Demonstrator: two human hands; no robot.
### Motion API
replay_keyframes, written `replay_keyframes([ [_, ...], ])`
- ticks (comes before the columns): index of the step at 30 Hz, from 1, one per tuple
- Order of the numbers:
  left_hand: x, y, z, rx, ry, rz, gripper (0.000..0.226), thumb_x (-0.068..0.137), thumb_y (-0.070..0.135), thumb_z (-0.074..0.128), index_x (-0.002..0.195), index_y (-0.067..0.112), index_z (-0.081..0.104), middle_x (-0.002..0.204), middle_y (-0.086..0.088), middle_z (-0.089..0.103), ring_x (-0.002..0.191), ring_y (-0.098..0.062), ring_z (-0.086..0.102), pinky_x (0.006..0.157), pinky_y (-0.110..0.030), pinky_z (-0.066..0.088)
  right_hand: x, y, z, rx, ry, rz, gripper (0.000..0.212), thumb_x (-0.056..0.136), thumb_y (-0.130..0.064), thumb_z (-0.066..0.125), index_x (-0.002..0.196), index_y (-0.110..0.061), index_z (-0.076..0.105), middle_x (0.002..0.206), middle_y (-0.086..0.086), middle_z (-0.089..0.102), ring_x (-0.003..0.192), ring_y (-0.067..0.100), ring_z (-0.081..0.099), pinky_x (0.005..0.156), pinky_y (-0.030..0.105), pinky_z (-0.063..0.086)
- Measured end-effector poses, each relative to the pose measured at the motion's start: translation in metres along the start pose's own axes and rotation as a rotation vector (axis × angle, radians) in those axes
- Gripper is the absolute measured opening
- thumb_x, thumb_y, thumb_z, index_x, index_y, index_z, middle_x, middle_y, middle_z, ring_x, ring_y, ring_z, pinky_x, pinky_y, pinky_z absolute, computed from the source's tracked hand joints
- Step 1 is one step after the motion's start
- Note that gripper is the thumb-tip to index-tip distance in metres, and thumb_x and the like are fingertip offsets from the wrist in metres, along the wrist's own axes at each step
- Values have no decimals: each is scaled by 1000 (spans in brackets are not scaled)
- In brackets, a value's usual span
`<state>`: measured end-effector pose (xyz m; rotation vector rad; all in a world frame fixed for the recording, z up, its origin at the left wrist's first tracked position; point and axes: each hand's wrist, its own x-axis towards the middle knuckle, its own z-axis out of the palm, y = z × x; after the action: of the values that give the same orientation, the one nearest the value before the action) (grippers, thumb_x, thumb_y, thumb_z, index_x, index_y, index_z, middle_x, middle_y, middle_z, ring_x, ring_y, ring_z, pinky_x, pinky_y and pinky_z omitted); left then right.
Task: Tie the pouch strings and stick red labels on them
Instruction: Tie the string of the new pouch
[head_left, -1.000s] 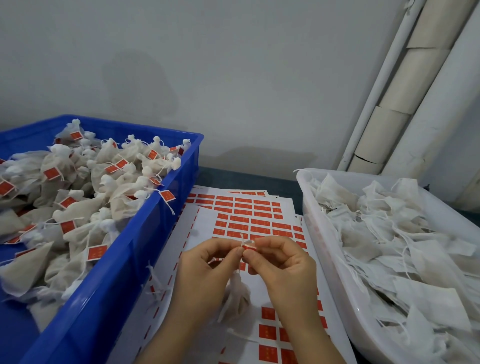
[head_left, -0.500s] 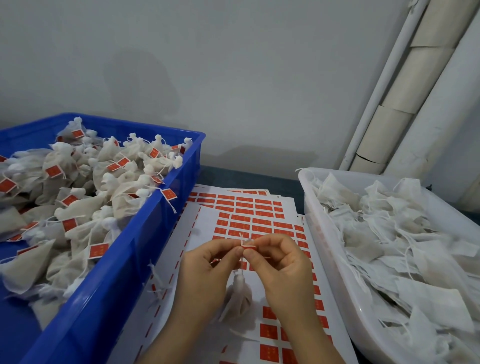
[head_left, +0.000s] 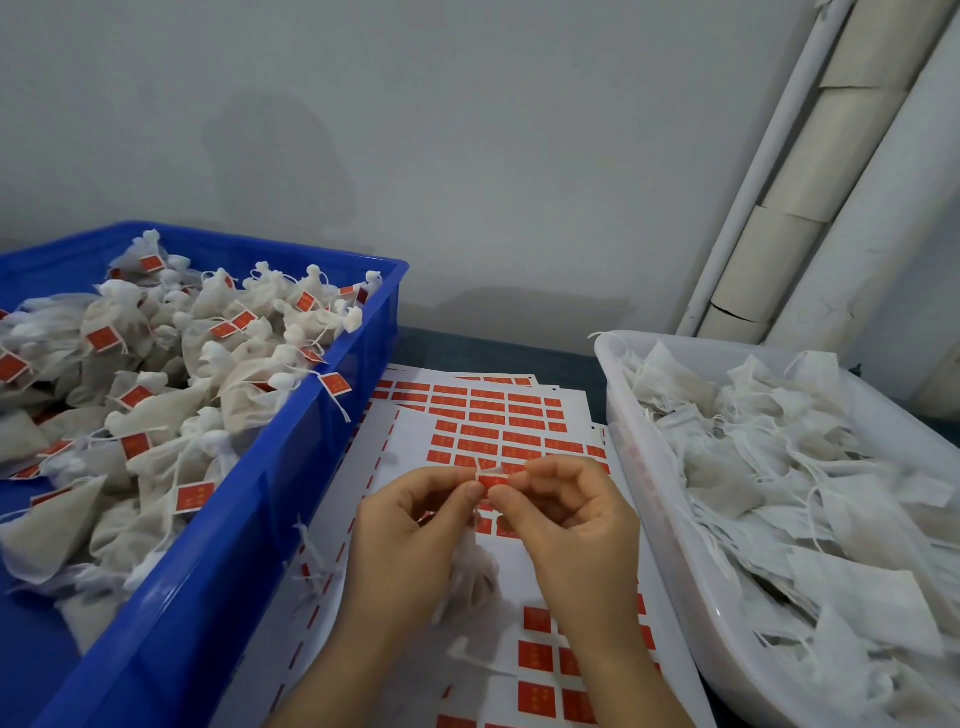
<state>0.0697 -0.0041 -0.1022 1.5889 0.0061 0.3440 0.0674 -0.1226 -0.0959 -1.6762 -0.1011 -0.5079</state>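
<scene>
Fingertips (head_left: 471, 491): thumb and forefinger of each hand pressed together on a red label (head_left: 493, 479), one pair at either end, the two pairs nearly meeting.
Left hand (head_left: 410, 525): pinches the left end of the label; other fingers curled loosely behind.
Right hand (head_left: 571, 525): pinches the right end of the label; other fingers curled in toward the palm.
Red label: held level between both hands, raised above the sheets; a thin white edge shows along its top. Whether a string lies inside it, cannot tell.
Pouch (head_left: 472, 571): hangs under the label, between the two wrists, neck gathered at the top. Whether its bottom touches the sheet, cannot tell.
Sticker sheets (head_left: 498, 415): white backing sheets, overlapped, lying flat between the two bins; rows of red labels on the far part and again on the near part under the right wrist.
Thread scraps (head_left: 311, 561): small white tangle on the left margin of the sheets, just beside the crate wall.
Blue crate (head_left: 291, 467): left of the sheets; holds a heap of tied pouches (head_left: 156, 415), each with a red tag on its string.
White tray (head_left: 649, 493): right of the sheets; holds a heap of flat pouches (head_left: 805, 493) with loose strings.
Far side: grey wall; white pipe (head_left: 753, 171) and pale tubes slanting at far right.
</scene>
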Motion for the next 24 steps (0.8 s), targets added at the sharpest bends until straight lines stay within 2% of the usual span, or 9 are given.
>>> replay_keyframes([
  [5, 0, 2, -2, 10, -27, -15, 15, 79, 20, 63, 80, 34, 65, 83, 14, 69, 80, -12, 67, 74, -19, 55, 0, -1, 0, 6, 24, 11, 23, 69, -18, 78, 83, -26, 60, 79, -28, 67, 77, -5, 66, 58, 6, 49],
  [17, 1, 3, -1, 1, -47, -38, 17, 81, 16, 64, 78, 33, 65, 81, 11, 70, 78, -14, 68, 73, -25, 57, 0, 0, 0, 10, 39, 45, 23, 70, -17, 78, 82, -23, 59, 76, -26, 67, 76, -5, 65, 57, 4, 47],
  [22, 0, 4, -1, -15, -62, -46, 18, 80, 15, 65, 76, 32, 66, 75, 12, 70, 71, -12, 69, 59, -16, 53, 0, 0, 0, 10, 33, 49, 23, 71, -14, 77, 78, -23, 58, 76, -23, 68, 76, -1, 66, 58, 6, 49],
  [24, 0, 4, -1, -20, -58, -54, 18, 80, 14, 65, 76, 32, 66, 74, 12, 70, 70, -13, 69, 58, -15, 53, 0, 1, 1, 7, 29, 53, 22, 72, -14, 77, 78, -24, 57, 76, -24, 67, 76, -2, 66, 59, 6, 49],
])
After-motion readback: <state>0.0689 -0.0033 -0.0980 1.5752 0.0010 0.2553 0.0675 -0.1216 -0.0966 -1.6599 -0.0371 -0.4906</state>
